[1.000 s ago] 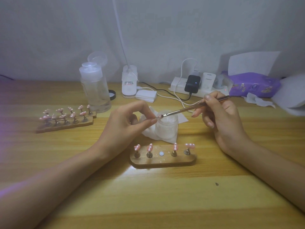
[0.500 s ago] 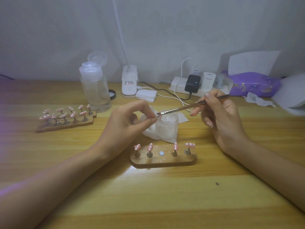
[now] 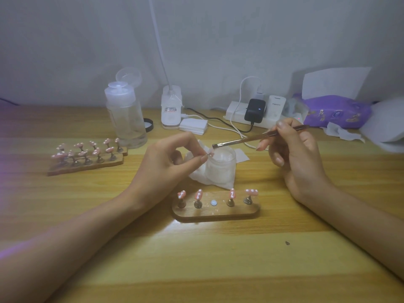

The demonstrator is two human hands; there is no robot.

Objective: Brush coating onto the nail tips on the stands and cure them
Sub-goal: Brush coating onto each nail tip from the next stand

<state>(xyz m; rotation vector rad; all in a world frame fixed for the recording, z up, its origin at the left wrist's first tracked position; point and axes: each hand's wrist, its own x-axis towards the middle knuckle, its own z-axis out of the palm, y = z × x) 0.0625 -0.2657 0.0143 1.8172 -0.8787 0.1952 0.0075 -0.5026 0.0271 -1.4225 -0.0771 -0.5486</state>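
My left hand [image 3: 168,165] pinches one small stand with a pink nail tip [image 3: 210,152] between thumb and forefinger, just left of a frosted jar [image 3: 222,169]. My right hand [image 3: 293,154] grips a thin brown brush [image 3: 251,139]; its bristles hover just above the held tip. In front lies a wooden holder [image 3: 216,209] with several pink dotted nail tips on metal stands and one bare white magnet spot in the middle. Another wooden holder [image 3: 86,164], full of pink tips, lies at the left.
A clear pump bottle [image 3: 126,119] stands at the back left. A white lamp base [image 3: 171,110], a stack of pads [image 3: 193,126], a power strip with chargers [image 3: 253,113] and a purple tissue pack [image 3: 336,111] line the wall. Crumpled tissue [image 3: 199,173] lies under the jar.
The brush tip has lifted slightly, from touching the held nail tip to just above it. My left hand stays in place.
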